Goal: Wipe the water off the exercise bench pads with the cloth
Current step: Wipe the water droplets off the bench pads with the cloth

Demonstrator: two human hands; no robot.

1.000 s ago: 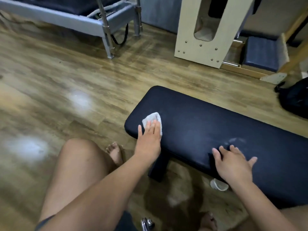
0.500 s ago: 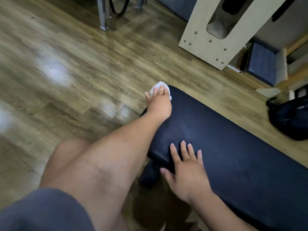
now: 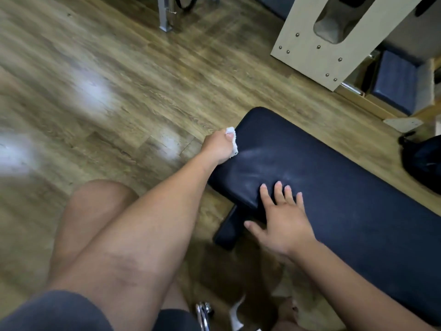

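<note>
A dark navy exercise bench pad (image 3: 353, 187) runs from the middle of the view to the lower right. Faint pale streaks show on its near left part. My left hand (image 3: 218, 148) grips a small white cloth (image 3: 232, 138) against the pad's left end edge, with the cloth bunched in the fingers. My right hand (image 3: 284, 218) lies flat on the pad's near edge, fingers straight and spread, thumb hanging off the side.
Wooden floor (image 3: 119, 91) with light glare lies to the left. A cream wooden equipment panel (image 3: 329, 51) and a navy padded box (image 3: 398, 84) stand at the back right. A black bag (image 3: 422, 161) lies at the right edge. My knee (image 3: 100, 206) is below left.
My left hand slid the cloth from the pad's top to its far corner, then down onto the left end edge, now gripping it. My right hand moved left along the near edge.
</note>
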